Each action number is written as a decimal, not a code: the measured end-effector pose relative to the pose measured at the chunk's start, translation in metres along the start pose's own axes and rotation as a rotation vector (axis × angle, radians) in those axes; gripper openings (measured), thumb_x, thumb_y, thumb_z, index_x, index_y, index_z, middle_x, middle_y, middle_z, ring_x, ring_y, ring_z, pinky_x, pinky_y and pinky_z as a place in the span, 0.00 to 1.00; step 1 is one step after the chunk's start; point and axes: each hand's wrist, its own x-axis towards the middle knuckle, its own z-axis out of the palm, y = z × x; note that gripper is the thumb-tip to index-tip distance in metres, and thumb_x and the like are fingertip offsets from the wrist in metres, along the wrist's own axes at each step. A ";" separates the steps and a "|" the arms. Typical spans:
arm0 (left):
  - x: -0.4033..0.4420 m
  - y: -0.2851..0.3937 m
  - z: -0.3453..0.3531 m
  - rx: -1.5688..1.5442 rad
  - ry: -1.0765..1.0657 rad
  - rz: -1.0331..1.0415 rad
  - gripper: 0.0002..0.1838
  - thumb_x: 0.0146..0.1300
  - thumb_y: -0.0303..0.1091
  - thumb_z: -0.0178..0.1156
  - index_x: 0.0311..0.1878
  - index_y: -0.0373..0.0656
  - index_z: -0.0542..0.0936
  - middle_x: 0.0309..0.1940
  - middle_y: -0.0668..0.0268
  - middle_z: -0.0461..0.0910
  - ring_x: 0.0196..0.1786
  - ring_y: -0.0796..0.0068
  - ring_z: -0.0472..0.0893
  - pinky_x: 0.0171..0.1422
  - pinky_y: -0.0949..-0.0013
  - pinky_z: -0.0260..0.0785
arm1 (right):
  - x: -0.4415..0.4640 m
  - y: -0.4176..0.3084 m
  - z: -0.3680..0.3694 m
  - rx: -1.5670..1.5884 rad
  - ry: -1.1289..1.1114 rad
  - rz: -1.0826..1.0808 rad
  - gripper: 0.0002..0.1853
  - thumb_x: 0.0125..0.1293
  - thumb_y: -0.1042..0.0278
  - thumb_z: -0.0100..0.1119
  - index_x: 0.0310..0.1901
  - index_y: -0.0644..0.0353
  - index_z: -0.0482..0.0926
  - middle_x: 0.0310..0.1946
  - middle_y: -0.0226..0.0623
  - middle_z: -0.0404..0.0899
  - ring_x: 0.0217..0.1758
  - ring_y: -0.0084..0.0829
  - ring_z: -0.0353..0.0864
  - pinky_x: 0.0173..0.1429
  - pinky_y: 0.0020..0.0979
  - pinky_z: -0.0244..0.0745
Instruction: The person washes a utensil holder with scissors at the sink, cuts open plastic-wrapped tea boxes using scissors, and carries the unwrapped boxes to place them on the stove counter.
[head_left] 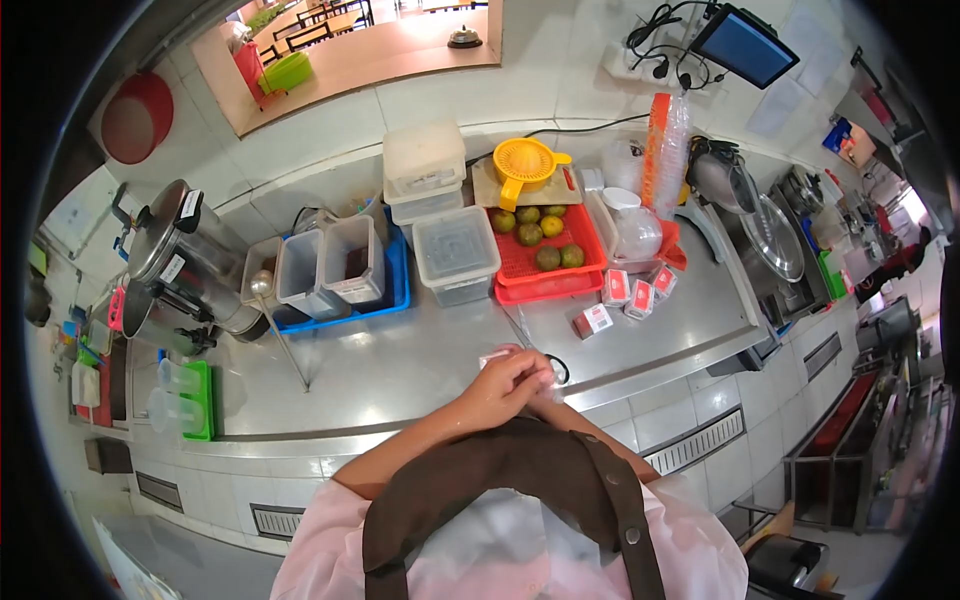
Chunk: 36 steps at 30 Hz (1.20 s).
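Observation:
My left hand (503, 386) and my right hand (545, 398) meet just above the counter's front edge. The left one lies over the right, its fingers curled, and hides most of it. A bit of something pale and pinkish pokes out past my fingers, and a shiny clear scrap shows by the right hand; neither is clear enough to name. Close beyond the hands, scissors (561, 371) lie on the steel, blades pointing away, black handle partly covered. Farther right stand several small red-and-white boxes (592, 321).
On the steel counter (400, 372) are a red basket (519, 262) of green citrus, a yellow juicer (524, 160), stacked plastic tubs (455, 250), a blue tray (402, 280) with containers, and a ladle (285, 335). Steel urns (185, 240) stand left, a green tray (203, 400) with cups in front.

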 end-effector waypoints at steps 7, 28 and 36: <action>-0.022 -0.069 -0.064 -0.437 0.564 -0.466 0.07 0.69 0.27 0.43 0.42 0.41 0.72 0.28 0.69 0.72 0.27 0.80 0.71 0.29 0.74 0.67 | 0.007 -0.140 0.047 0.223 0.053 0.171 0.36 0.53 0.80 0.68 0.63 0.55 0.62 0.50 0.31 0.72 0.51 0.23 0.74 0.55 0.29 0.73; -0.055 -0.102 -0.009 -0.975 -0.016 -0.667 0.40 0.67 0.70 0.34 0.67 0.45 0.64 0.54 0.66 0.75 0.50 0.74 0.79 0.51 0.68 0.74 | 0.003 -0.179 0.069 -0.314 -0.024 -0.095 0.05 0.59 0.73 0.65 0.35 0.61 0.79 0.58 0.43 0.67 0.63 0.34 0.67 0.65 0.35 0.62; -0.074 -0.113 -0.007 -1.181 0.141 -0.630 0.29 0.63 0.57 0.49 0.50 0.38 0.74 0.41 0.58 0.79 0.47 0.68 0.80 0.51 0.64 0.74 | -0.014 -0.210 0.058 -0.547 -0.253 -0.247 0.07 0.50 0.72 0.71 0.31 0.57 0.82 0.49 0.36 0.75 0.56 0.36 0.68 0.61 0.37 0.61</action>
